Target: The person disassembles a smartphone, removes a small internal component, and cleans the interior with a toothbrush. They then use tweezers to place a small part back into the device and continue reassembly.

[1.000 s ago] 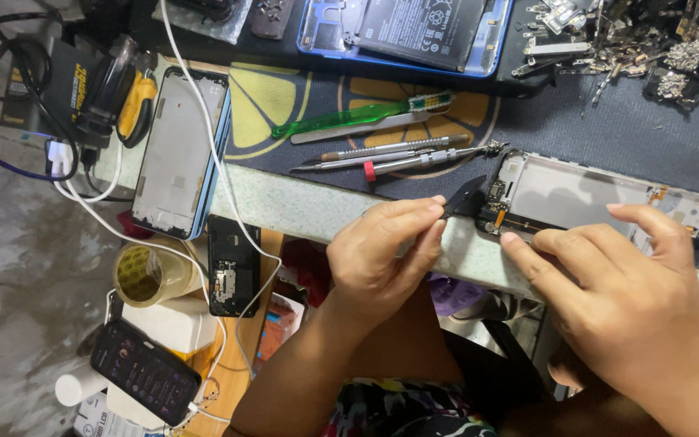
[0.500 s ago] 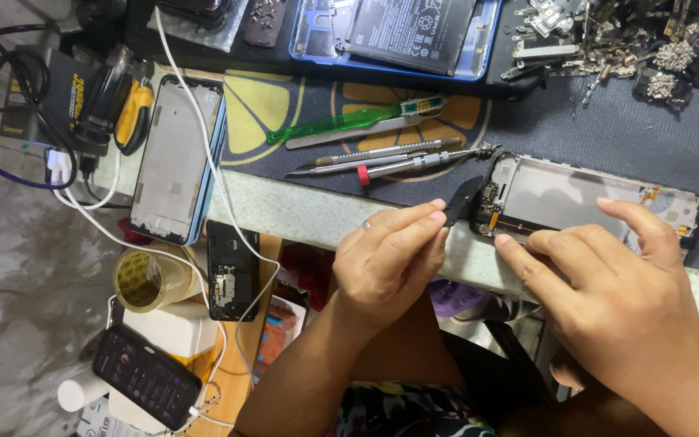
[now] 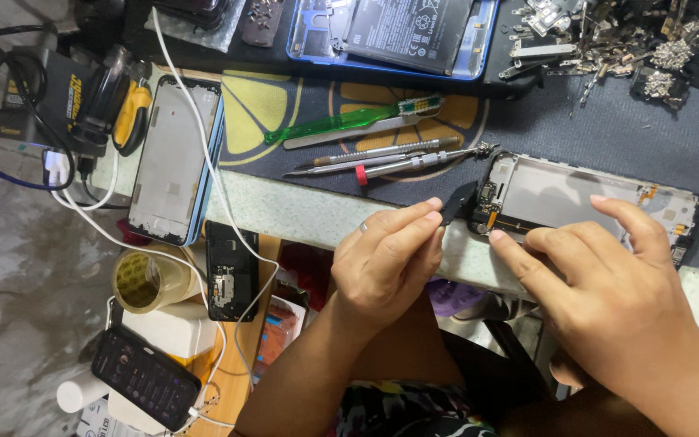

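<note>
At the near edge of the bench, the left hand point(image 3: 386, 263) pinches a small black pry tool point(image 3: 456, 204) against an opened phone frame point(image 3: 584, 198) (back removed), which the right hand point(image 3: 608, 291) steadies with fingers spread flat.

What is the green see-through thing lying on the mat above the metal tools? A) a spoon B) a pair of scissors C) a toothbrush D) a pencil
C: the green toothbrush has a long clear handle and a bristle head at its right end, and it lies on the mat just above the metal tools.
</note>
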